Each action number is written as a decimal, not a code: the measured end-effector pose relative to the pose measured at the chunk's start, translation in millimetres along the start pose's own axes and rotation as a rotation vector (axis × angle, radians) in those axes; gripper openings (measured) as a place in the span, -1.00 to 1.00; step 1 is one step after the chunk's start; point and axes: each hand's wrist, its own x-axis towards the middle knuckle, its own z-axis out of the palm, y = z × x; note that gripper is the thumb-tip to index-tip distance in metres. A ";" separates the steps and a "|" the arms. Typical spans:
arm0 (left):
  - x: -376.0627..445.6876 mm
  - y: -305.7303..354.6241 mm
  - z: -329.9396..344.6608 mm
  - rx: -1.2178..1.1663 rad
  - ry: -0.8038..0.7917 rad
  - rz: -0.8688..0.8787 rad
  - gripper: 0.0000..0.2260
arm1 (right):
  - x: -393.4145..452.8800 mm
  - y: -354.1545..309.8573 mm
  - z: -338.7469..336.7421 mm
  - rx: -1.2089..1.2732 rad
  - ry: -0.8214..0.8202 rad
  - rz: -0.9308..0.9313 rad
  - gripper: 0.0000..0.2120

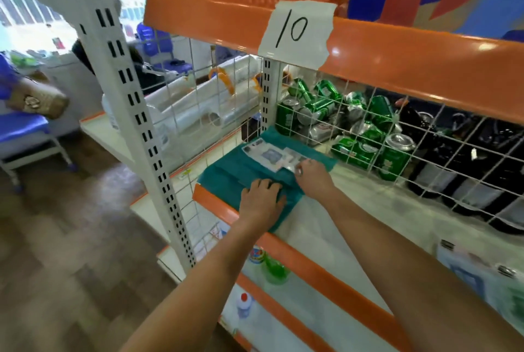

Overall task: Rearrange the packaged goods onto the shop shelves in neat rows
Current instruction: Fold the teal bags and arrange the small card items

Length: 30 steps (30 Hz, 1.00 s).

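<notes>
One flat teal package (243, 170) is all I can count as placed so far, and it lies at the left end of the shelf (354, 210), right up against the white upright (268, 91) and the wire mesh behind it. On top of it, toward the mesh, sit its pale printed labels (266, 154). My left hand (262, 196) is flat on the package's front edge, fingers spread and nearly straight, pressing rather than gripping. My right hand (313, 177) is just right of the labels, fingers curled in at the corner of the pale sheet; I read that as a pinch, but the fingertips are too blurred for me to be sure. Well to the right of the upright, more packaged goods (465, 269) wait at the shelf's near edge, out of focus. Behind the mesh, green cans (320, 108) lie in a jumble. By my judgement this row has barely begun: square this package, then bring the others alongside.
</notes>
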 end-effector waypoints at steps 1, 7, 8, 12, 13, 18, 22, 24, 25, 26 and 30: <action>0.4 -1.0 0.7 -0.003 0.009 -0.009 -0.64 | 2.9 -0.1 0.1 -0.001 -0.002 0.004 -0.73; 4.4 1.8 2.9 -0.010 0.034 -0.055 -0.65 | 10.5 -6.3 -22.4 0.227 -0.274 0.148 -0.73; 4.6 2.5 2.2 -0.007 0.031 -0.059 -0.65 | 11.4 -6.3 -26.0 0.260 -0.323 0.166 -0.73; 2.1 6.1 -3.1 0.025 0.012 -0.071 -0.65 | 11.6 -1.0 -30.1 0.681 -0.406 0.299 -0.72; 1.0 7.4 -4.6 0.032 0.003 -0.073 -0.64 | 8.5 0.4 -30.4 0.815 -0.419 0.332 -0.73; -5.3 11.8 -8.6 0.018 -0.022 -0.063 -0.65 | -21.2 5.2 -34.3 1.252 -0.456 0.371 -0.97; -7.7 10.9 -14.1 -0.008 0.009 -0.026 -0.67 | -42.9 9.6 -34.8 1.428 -0.362 0.391 -0.94; -9.8 9.7 -18.3 -0.001 0.022 0.020 -0.67 | -53.9 9.6 -33.2 1.517 -0.266 0.406 -0.91; -11.3 9.2 -20.1 0.009 0.028 0.046 -0.68 | -60.3 9.5 -31.8 1.539 -0.220 0.403 -0.89; -13.6 8.8 -21.7 0.017 0.036 0.074 -0.68 | -67.5 9.2 -30.4 1.548 -0.182 0.400 -0.89; -26.1 6.9 -24.2 0.007 0.051 0.202 -0.70 | -102.7 3.1 -26.0 1.552 -0.067 0.448 -0.88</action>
